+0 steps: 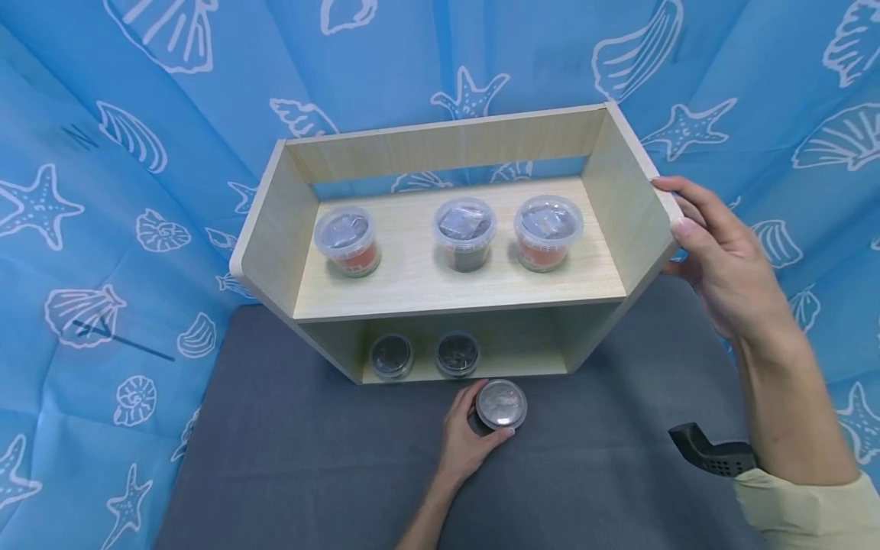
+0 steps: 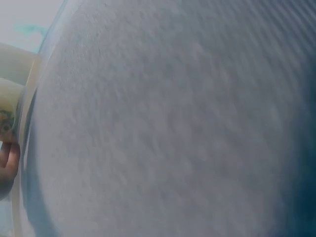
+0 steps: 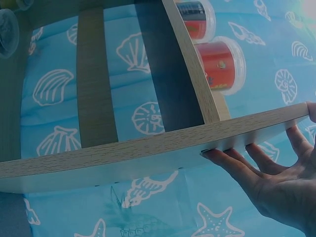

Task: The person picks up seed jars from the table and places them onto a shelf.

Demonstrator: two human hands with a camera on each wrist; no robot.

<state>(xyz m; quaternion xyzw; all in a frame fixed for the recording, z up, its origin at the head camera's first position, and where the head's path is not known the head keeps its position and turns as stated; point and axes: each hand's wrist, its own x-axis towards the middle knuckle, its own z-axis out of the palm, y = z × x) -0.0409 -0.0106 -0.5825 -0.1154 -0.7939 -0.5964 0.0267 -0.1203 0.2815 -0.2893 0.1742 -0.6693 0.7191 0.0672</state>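
Observation:
A small two-tier wooden shelf (image 1: pixel 440 302) stands tilted in the head view. Close to its lower front edge, my left hand (image 1: pixel 464 443) grips a round lidded plastic tub (image 1: pixel 501 403) between thumb and fingers. In the left wrist view only part of that hand's fingers (image 2: pixel 9 160) shows at the left edge. My right hand (image 1: pixel 736 267) holds the shelf's right side panel (image 1: pixel 629 198) by its edge. The right wrist view shows its fingers (image 3: pixel 237 170) against the outer face, the thumb at the panel's edge.
Three lidded tubs stand on the upper tier: a left one (image 1: pixel 347 241), a middle one (image 1: pixel 464 233) and a right one (image 1: pixel 548 231). Two dark-topped tubs, one left (image 1: pixel 391 356) and one right (image 1: pixel 457 354), sit below. Grey cloth (image 1: pixel 309 458) covers the table; a blue shell-patterned curtain (image 1: pixel 385 69) hangs behind.

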